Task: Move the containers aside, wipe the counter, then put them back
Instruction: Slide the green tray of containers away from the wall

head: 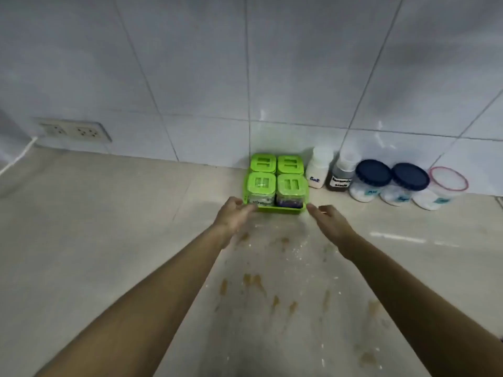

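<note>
A green tray (pixel 280 209) holding several green-lidded spice jars (pixel 275 175) stands on the beige counter (pixel 109 240) against the tiled wall. My left hand (pixel 234 213) touches the tray's front left corner, fingers curled at its edge. My right hand (pixel 328 217) reaches to the tray's front right corner, fingers apart, its fingertip just at the corner. To the right along the wall stand a white salt bottle (pixel 318 171), a dark sauce bottle (pixel 340 175), two blue-lidded jars (pixel 373 176) (pixel 408 180) and a red-rimmed tub (pixel 446 186). Brown stains and white grains (pixel 258 284) mark the counter in front of the tray.
A double wall socket (pixel 76 131) sits low on the wall at left, with a white cable (pixel 19 156) running down to the counter. The tiled wall closes off the back. The counter stretches wide to the left of the tray.
</note>
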`<state>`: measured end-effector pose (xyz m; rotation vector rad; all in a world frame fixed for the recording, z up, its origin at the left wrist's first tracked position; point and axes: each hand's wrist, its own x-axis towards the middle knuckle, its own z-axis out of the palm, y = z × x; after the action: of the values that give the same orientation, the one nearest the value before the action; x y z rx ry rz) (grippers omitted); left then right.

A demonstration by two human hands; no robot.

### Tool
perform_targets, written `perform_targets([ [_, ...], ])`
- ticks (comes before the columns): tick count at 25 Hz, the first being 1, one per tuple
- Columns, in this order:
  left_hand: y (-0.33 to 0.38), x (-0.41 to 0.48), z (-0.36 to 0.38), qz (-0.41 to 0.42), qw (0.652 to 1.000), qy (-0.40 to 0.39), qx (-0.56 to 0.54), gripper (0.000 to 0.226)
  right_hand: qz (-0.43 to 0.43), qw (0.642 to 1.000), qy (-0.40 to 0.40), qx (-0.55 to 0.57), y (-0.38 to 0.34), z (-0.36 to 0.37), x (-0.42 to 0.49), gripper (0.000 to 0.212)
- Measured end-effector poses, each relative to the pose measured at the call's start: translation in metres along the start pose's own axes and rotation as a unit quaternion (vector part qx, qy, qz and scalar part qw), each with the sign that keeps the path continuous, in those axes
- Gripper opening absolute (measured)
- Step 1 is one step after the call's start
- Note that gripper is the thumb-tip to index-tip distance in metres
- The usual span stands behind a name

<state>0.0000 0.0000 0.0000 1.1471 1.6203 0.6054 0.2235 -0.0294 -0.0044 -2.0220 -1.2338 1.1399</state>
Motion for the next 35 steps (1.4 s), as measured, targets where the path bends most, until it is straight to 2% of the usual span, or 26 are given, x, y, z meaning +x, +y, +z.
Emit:
perform_targets([
  [2, 0.004, 0.026, 0.002, -0.019, 0.999, 0.027, -0.042, 0.059, 0.022, 0.994, 0.018, 0.101, -0.007, 0.003, 0.021, 0.063],
  [4, 0.011, 0.049, 0.002, -0.036, 0.996, 0.028, -0.078, 0.061, 0.047, 0.985, 0.003, 0.165, -0.017, -0.001, 0.037, 0.054],
  [9, 0.002, 0.076, 0.018, -0.021, 0.992, 0.025, -0.124, 0.05, 0.076, 0.971, -0.036, 0.222, -0.023, 0.005, 0.064, 0.031],
  [12, 0.001, 0.081, 0.01, -0.018, 0.987, 0.012, -0.157, 0.064, 0.103, 0.95, -0.002, 0.294, -0.029, 0.017, 0.073, 0.023],
  [14, 0.001, 0.077, -0.002, -0.017, 0.986, 0.002, -0.163, 0.066, 0.111, 0.942, 0.013, 0.317, -0.029, 0.022, 0.074, 0.018],
  [17, -0.004, 0.049, -0.028, -0.013, 0.981, 0.023, -0.194, 0.062, 0.078, 0.948, 0.012, 0.309, -0.041, 0.039, 0.065, 0.014],
  [20, -0.031, 0.008, -0.07, -0.027, 0.97, 0.067, -0.232, 0.059, 0.036, 0.964, -0.019, 0.263, -0.068, 0.076, 0.045, 0.055],
  [22, -0.059, -0.017, -0.105, -0.045, 0.963, 0.108, -0.244, 0.061, 0.019, 0.97, -0.053, 0.236, -0.089, 0.111, 0.025, 0.065],
  [27, -0.127, -0.09, -0.194, -0.083, 0.938, 0.191, -0.278, 0.062, 0.011, 0.969, -0.161, 0.186, -0.12, 0.217, -0.031, 0.061],
  [30, -0.163, -0.129, -0.219, -0.108, 0.916, 0.237, -0.305, 0.062, -0.009, 0.963, -0.214, 0.161, -0.132, 0.262, -0.061, 0.056],
  [35, -0.205, -0.165, -0.233, -0.117, 0.893, 0.287, -0.325, 0.06, -0.025, 0.96, -0.234, 0.15, -0.133, 0.307, -0.098, 0.04],
])
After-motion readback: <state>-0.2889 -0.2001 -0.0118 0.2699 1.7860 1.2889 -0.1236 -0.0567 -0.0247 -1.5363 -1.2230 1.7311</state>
